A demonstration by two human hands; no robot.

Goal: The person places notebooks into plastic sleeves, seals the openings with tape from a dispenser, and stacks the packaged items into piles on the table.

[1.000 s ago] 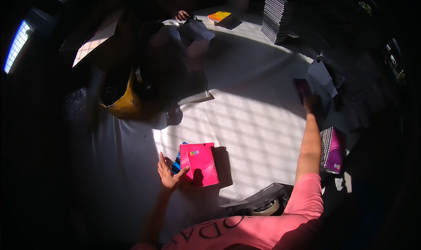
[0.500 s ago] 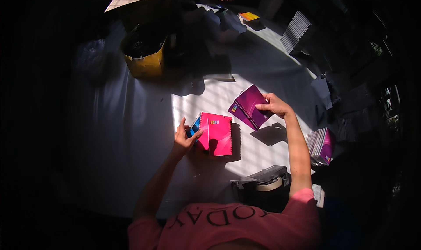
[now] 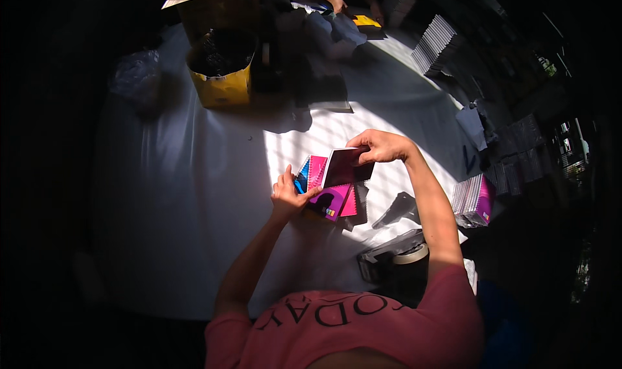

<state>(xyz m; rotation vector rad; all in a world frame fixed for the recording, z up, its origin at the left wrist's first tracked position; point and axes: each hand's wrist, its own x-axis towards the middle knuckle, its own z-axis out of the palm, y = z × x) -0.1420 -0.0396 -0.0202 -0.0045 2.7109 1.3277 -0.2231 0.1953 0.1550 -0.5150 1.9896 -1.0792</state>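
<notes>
My left hand (image 3: 293, 194) grips the left side of a fanned stack of spiral notebooks, its thumb lying over the top. The stack shows a blue notebook (image 3: 302, 176) at the left, a pink notebook (image 3: 317, 168) beside it and a purple notebook (image 3: 339, 197) across the front. Above them my right hand (image 3: 382, 147) pinches the upper edge of a dark-looking notebook (image 3: 343, 168), which is tilted up with a pale edge along its left side. Whether this notebook is joined to the purple one below cannot be made out.
A tape roll (image 3: 411, 253) sits in a black dispenser near my right forearm. Farther right stands a stack of purple notebooks (image 3: 478, 200). A yellow bin with a dark lining (image 3: 223, 90) is at the far left. Another person's hand (image 3: 337, 3) shows at the far edge.
My right hand has moved left, bringing the purple notebooks from the right onto the blue and pink stack. One now lies across the front, and a dark face is tilted up.
</notes>
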